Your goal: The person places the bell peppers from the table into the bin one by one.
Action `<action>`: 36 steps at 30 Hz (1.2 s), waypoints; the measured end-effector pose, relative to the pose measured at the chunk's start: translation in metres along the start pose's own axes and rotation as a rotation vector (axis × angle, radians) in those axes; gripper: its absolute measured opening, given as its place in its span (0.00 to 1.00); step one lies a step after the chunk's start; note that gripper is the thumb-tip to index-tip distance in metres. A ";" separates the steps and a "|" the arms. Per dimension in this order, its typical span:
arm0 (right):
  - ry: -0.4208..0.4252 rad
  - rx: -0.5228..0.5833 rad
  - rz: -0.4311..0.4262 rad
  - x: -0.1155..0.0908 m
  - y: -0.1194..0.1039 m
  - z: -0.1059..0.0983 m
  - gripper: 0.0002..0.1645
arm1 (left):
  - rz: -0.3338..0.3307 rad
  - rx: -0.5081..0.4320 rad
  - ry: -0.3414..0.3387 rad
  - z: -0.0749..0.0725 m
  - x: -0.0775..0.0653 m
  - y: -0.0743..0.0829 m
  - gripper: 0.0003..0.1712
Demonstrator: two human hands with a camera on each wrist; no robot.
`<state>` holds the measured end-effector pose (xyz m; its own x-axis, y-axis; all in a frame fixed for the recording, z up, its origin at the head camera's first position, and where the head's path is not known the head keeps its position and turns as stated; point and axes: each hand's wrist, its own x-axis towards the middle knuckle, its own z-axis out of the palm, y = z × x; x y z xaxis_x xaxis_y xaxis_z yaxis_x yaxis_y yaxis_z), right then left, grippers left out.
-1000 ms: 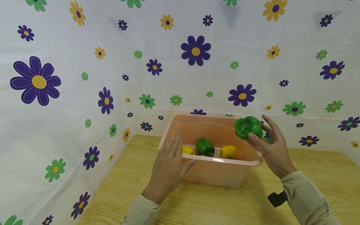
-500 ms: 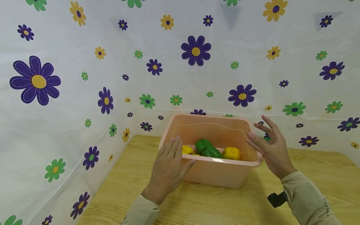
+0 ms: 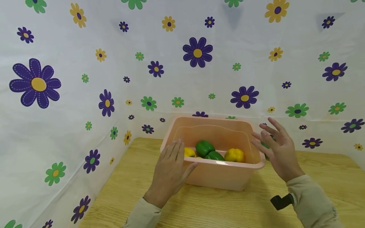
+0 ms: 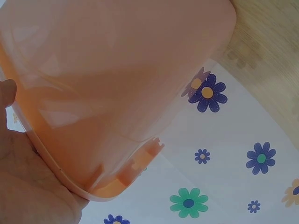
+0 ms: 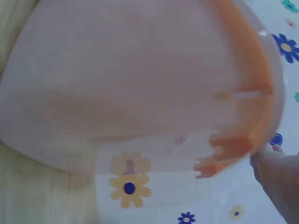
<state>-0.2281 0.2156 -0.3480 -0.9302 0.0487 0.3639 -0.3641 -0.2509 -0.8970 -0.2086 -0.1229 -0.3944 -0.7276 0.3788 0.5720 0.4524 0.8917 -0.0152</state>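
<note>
A peach plastic bin point(image 3: 216, 174) stands on the table, with a green bell pepper point(image 3: 204, 148), a second green bell pepper point(image 3: 214, 155) touching it, and a yellow bell pepper point(image 3: 234, 155) at the right inside. More yellow point(image 3: 189, 152) shows beside my left fingers, partly hidden by the front wall. My left hand point(image 3: 169, 171) rests on the bin's front left rim, fingers straight and together, thumb spread along the front. Just off the right rim, my right hand point(image 3: 280, 148) has its fingers spread and holds nothing. Both wrist views mostly show the bin's outer walls point(image 4: 117, 84).
The wooden table point(image 3: 137, 186) lies around the bin. A white flower-print sheet point(image 3: 171, 85) hangs behind and along the left. A green patch point(image 3: 265, 146) shows past my right fingers; I cannot tell what it is.
My right hand has let go of the green bell pepper, which now lies in the bin against the other green one. That hand has since turned and spread; my left hand stays put.
</note>
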 end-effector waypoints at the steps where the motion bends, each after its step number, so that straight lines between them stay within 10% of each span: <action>1: 0.014 0.050 -0.026 0.002 -0.003 -0.003 0.37 | -0.002 -0.002 -0.005 0.000 0.000 0.000 0.46; 7: 0.246 0.178 -0.207 0.025 -0.023 -0.022 0.30 | -0.015 -0.007 -0.018 0.000 -0.001 0.000 0.47; 15: 0.580 -0.293 -0.028 0.052 -0.007 -0.052 0.41 | -0.018 -0.003 -0.033 -0.002 0.001 0.001 0.47; 27: 0.494 -0.797 0.316 0.044 0.068 -0.083 0.64 | -0.011 0.000 -0.010 -0.001 0.000 0.000 0.47; 36: 0.415 -0.789 0.571 0.042 0.098 -0.094 0.72 | -0.005 0.016 -0.036 -0.006 0.000 -0.001 0.46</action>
<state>-0.3076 0.2837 -0.4442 -0.8622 0.4857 -0.1441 0.3434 0.3512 -0.8711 -0.2059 -0.1257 -0.3896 -0.7479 0.3824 0.5426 0.4404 0.8974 -0.0254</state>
